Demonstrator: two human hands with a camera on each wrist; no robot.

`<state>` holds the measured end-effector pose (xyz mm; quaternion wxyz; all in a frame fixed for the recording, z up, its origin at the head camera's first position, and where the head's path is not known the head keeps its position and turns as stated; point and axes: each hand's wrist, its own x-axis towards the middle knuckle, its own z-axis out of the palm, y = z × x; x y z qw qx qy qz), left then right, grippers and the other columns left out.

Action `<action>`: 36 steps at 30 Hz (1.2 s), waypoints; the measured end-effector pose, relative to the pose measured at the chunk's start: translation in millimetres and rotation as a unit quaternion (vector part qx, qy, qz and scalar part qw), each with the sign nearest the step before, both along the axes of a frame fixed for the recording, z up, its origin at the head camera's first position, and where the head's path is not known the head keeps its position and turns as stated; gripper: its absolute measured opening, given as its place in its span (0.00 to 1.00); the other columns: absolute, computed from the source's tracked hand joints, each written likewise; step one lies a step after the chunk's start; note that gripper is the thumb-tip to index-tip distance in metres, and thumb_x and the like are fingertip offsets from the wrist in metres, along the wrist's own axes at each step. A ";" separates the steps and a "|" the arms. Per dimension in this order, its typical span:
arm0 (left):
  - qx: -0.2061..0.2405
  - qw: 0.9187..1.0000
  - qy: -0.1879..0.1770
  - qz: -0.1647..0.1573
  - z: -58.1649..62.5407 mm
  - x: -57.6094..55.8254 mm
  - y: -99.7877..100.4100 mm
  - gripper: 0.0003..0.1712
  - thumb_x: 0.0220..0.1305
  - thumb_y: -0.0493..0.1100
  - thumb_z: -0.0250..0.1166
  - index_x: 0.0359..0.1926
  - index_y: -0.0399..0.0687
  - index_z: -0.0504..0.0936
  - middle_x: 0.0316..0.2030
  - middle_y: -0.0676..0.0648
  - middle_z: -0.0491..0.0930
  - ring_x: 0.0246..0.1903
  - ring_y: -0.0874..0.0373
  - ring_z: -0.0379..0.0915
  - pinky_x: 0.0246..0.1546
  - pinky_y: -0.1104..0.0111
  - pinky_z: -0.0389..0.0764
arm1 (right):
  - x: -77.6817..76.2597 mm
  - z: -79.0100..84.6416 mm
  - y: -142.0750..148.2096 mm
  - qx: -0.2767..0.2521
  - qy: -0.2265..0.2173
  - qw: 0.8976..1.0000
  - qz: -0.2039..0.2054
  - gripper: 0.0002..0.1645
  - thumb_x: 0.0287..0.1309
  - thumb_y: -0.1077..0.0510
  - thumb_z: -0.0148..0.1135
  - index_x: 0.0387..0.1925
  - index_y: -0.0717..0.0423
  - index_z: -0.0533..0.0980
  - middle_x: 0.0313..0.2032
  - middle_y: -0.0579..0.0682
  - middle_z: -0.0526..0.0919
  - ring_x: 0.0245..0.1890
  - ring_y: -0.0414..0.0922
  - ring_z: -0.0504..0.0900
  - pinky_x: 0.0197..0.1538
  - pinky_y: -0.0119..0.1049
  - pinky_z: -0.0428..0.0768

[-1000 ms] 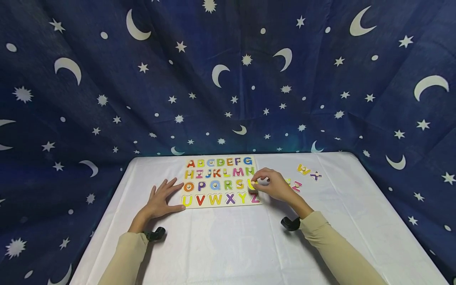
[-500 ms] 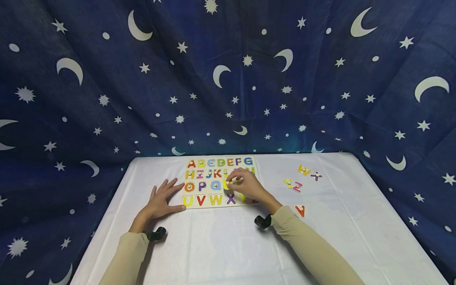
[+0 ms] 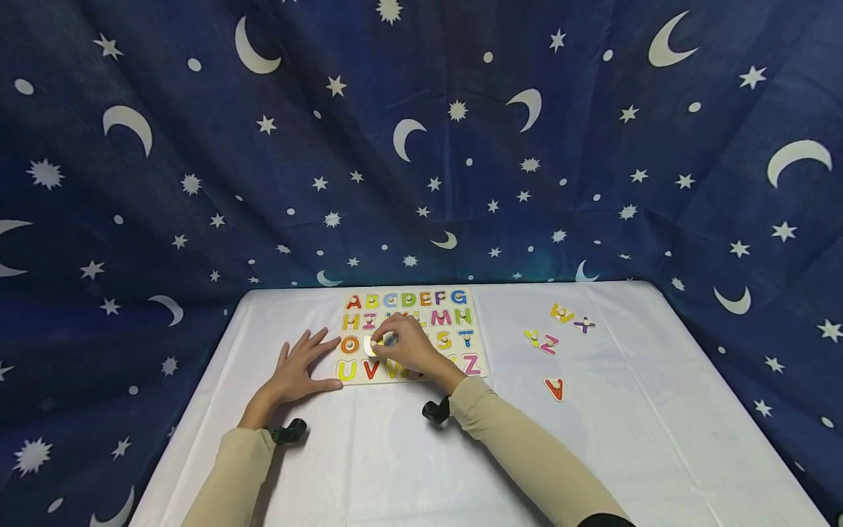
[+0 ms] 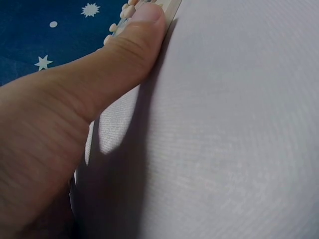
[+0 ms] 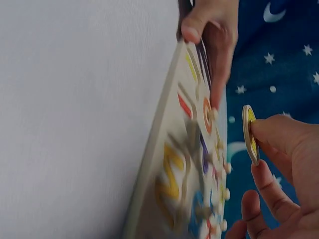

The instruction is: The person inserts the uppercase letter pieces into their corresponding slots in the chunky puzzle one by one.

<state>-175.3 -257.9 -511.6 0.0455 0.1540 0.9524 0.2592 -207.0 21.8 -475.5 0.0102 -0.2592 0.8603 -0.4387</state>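
A wooden alphabet puzzle board (image 3: 489, 375) lies on the table, with knobbed letters in its upper rows. My right hand (image 3: 410, 347) is over the board's left half and pinches a yellow letter U puzzle piece (image 5: 250, 134) between thumb and fingers. In the right wrist view the piece is held up off the board, edge-on. My left hand (image 3: 293, 372) lies with fingers spread at the board's left edge, its thumb (image 4: 137, 42) touching the lower-left corner. The bottom row shows printed letters such as the red V (image 3: 371, 370). My right hand hides several letters in the middle.
To the right of the board lie loose letter pieces: a yellow W (image 3: 562, 314), a purple X (image 3: 584, 326), a yellow Y (image 3: 531, 338), a pink Z (image 3: 549, 345) and a red V piece (image 3: 555, 389). Behind the white table (image 3: 421, 454) hangs a dark blue curtain (image 3: 369, 190) with moons and stars.
My right hand has moved left across the board with the yellow U piece, from near its right edge to its left part. The left hand stays in place.
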 end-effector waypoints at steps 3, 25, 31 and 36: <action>0.000 1.000 0.001 -0.002 -0.1 0.4 -1.2 0.55 0.48 0.67 0.79 0.75 0.55 0.70 0.79 0.37 0.55 0.78 0.31 0.36 0.71 0.29 0.29 | 0.2 -3.3 -16.1 0.007 0.015 1.000 0.007 0.05 0.56 0.61 0.75 0.36 0.51 0.89 0.39 0.45 0.86 0.47 0.46 0.82 0.53 0.37 0.76; 0.005 1.000 0.006 -0.008 -1.3 -0.1 -3.0 0.55 0.49 0.67 0.79 0.75 0.54 0.70 0.79 0.38 0.55 0.78 0.31 0.37 0.71 0.29 0.28 | 16.7 -24.4 -64.8 0.143 0.034 0.989 -0.028 0.02 0.54 0.51 0.78 0.31 0.40 0.90 0.36 0.37 0.83 0.39 0.39 0.72 0.42 0.35 0.71; 0.005 1.000 0.004 -0.007 -0.2 0.4 -2.1 0.55 0.49 0.66 0.79 0.75 0.54 0.70 0.79 0.38 0.55 0.78 0.31 0.37 0.71 0.29 0.28 | 18.4 -24.6 -65.9 0.155 0.038 0.987 -0.036 0.02 0.54 0.50 0.78 0.31 0.39 0.90 0.34 0.36 0.82 0.40 0.39 0.73 0.42 0.34 0.70; 0.005 1.000 0.005 -0.007 -0.7 0.1 -1.9 0.55 0.49 0.66 0.79 0.75 0.54 0.70 0.79 0.38 0.55 0.78 0.31 0.37 0.71 0.29 0.29 | 20.0 -24.4 -66.1 0.157 0.042 0.986 -0.042 0.02 0.53 0.51 0.78 0.30 0.39 0.90 0.33 0.36 0.82 0.40 0.40 0.73 0.41 0.34 0.70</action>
